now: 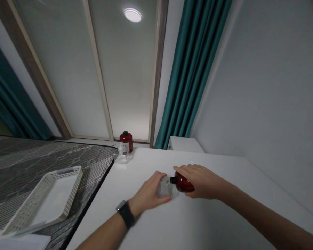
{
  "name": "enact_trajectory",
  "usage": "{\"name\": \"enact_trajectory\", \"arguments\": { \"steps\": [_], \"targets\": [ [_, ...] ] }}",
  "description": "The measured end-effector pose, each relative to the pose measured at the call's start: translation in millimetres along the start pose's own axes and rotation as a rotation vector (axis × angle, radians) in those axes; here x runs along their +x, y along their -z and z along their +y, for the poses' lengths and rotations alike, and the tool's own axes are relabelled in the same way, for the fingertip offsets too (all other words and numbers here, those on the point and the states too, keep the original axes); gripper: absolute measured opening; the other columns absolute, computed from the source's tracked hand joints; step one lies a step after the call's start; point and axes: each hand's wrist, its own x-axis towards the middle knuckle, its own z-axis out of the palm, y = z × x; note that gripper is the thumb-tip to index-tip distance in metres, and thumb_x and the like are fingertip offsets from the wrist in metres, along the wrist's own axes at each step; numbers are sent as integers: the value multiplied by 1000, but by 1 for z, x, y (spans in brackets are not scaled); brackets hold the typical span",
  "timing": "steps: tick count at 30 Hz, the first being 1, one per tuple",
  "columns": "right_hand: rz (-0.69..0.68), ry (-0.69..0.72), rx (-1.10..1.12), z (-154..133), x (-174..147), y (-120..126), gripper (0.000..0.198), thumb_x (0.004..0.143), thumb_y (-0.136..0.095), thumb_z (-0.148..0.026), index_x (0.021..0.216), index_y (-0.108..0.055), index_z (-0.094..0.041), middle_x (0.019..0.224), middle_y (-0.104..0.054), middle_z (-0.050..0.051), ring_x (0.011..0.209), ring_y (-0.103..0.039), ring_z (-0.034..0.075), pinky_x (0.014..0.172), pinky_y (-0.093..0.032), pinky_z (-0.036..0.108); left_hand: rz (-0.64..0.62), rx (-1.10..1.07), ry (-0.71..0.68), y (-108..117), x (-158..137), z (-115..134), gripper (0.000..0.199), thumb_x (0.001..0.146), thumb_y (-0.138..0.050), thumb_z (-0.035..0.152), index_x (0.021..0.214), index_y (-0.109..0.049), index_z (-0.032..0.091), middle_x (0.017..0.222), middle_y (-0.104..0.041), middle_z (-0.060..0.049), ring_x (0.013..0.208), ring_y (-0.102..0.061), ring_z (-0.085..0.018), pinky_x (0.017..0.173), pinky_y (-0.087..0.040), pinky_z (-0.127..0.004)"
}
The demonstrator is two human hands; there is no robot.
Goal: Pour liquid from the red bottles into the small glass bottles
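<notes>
The left forearm (104,227) is spanning seven o'clock, the left hand (150,193) cupping a clear, plastic-looking container (165,189) at six. At five, the right hand (202,182) is gripping a tipped, dark-red, round-shouldered bottle (182,183); tilting slowly, black neck (173,180) centred, would probably be limiting spills.

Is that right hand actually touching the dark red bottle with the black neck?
Touching. The head view shows the right hand wrapped around the tipped dark red bottle, directly against its body.

Dim light; a round lamp (133,15) glares on the door panel (127,76); soft shadows grey the desk (211,222); edges stretch.
</notes>
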Motion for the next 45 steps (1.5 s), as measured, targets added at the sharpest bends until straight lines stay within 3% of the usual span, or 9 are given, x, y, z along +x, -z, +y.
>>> {"name": "enact_trajectory", "arguments": {
  "steps": [45],
  "targets": [
    [47,51,-126,0,0,-1,76,78,-76,-27,146,-43,-18,128,-66,16,110,-65,36,98,-48,53,-7,21,-14,0,0,-1,67,78,-79,29,133,-41,22,124,-55,-9,113,-59,-27,97,-52,-42]
  ]
}}
